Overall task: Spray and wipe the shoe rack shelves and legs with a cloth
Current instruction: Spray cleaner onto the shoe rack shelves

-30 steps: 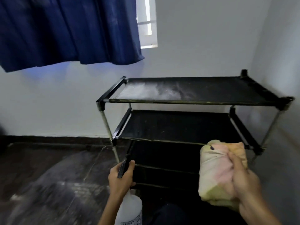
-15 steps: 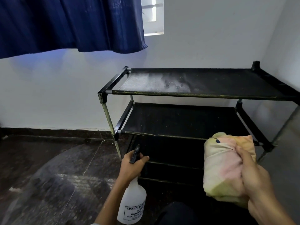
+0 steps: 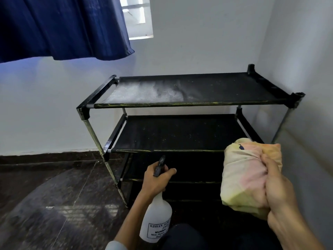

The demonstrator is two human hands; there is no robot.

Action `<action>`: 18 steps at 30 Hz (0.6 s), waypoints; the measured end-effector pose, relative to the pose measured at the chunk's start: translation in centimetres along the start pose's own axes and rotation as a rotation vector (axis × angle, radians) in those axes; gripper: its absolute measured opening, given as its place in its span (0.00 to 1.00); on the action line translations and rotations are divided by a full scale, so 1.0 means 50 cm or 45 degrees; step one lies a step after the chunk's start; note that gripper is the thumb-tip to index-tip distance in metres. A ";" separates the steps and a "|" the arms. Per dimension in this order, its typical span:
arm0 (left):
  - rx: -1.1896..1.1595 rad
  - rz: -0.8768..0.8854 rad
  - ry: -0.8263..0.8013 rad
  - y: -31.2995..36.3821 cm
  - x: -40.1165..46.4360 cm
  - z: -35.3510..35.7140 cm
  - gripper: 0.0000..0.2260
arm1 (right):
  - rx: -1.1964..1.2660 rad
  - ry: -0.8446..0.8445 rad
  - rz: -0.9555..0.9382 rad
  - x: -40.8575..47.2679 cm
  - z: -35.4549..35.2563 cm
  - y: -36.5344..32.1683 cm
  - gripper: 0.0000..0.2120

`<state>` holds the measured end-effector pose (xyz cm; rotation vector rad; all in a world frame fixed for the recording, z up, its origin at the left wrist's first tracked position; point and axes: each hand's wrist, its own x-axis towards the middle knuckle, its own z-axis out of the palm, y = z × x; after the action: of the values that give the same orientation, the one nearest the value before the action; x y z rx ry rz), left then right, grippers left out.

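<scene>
A black shoe rack [image 3: 182, 104] with metal legs stands in the room's corner. Its top shelf [image 3: 225, 87] carries white spray foam on the left half. The middle shelf [image 3: 176, 134] is dark with small specks. My left hand [image 3: 155, 179] grips the neck and black trigger of a white spray bottle [image 3: 156, 221], held low in front of the lower shelves. My right hand [image 3: 277, 192] grips a bunched cream, pink and yellow cloth [image 3: 245, 175] in front of the rack's right side, below the middle shelf's front edge.
A dark blue curtain [image 3: 61, 27] hangs at the upper left beside a window [image 3: 138, 17]. White walls close in behind and right of the rack. The dark tiled floor [image 3: 45, 204] stretches to the left. My dark-clad knee [image 3: 182, 237] shows at the bottom.
The view has shifted so the rack sits lower and more centred. My left hand with the bottle has moved slightly right. The cloth stays gripped at the right.
</scene>
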<state>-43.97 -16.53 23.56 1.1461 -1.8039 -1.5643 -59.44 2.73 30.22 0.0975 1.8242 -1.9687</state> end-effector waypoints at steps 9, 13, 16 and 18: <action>0.171 -0.118 -0.077 0.027 0.024 0.104 0.09 | 0.304 0.065 0.248 0.040 -0.083 0.012 0.24; 0.170 -0.132 -0.276 0.048 0.034 0.148 0.08 | 0.289 0.161 0.221 0.044 -0.100 0.038 0.23; 0.225 -0.114 -0.390 0.065 0.037 0.195 0.08 | 0.299 0.182 0.224 0.052 -0.104 0.057 0.21; 0.304 -0.121 -0.399 0.075 0.037 0.233 0.08 | 0.333 0.182 0.241 0.062 -0.106 0.066 0.21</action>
<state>-55.35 -11.69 24.26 1.1570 -2.2197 -1.6949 -62.32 6.88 25.44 0.4854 1.5650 -2.0961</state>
